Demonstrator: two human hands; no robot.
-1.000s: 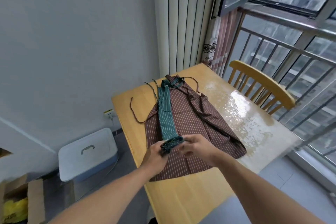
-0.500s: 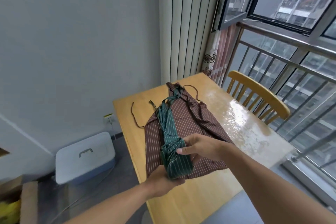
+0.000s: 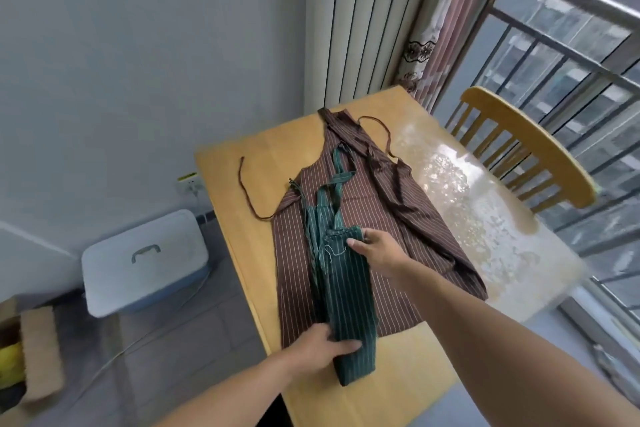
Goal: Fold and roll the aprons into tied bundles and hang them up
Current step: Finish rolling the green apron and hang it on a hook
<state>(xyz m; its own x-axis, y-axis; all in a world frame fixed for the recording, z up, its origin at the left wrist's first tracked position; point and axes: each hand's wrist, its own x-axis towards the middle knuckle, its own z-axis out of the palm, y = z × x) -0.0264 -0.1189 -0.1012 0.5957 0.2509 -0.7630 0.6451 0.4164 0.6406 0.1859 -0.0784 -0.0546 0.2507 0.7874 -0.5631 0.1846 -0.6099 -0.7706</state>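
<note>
Green striped apron (image 3: 343, 291), folded into a long limp strip on the brown apron (image 3: 398, 218), is gripped at its near end by the left hand (image 3: 320, 347) and pinched at its far fold by right hand (image 3: 375, 250); soft, light cloth, best held at both ends.

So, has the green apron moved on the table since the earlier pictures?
Yes. The green apron has been pulled toward the near table edge; its straps, earlier at the brown apron neck, now lie at mid-bib.

my left hand (image 3: 320, 347) and right hand (image 3: 375, 251) are bare, no rings, no watch; both my forearms are bare too, no sleeve showing.
</note>
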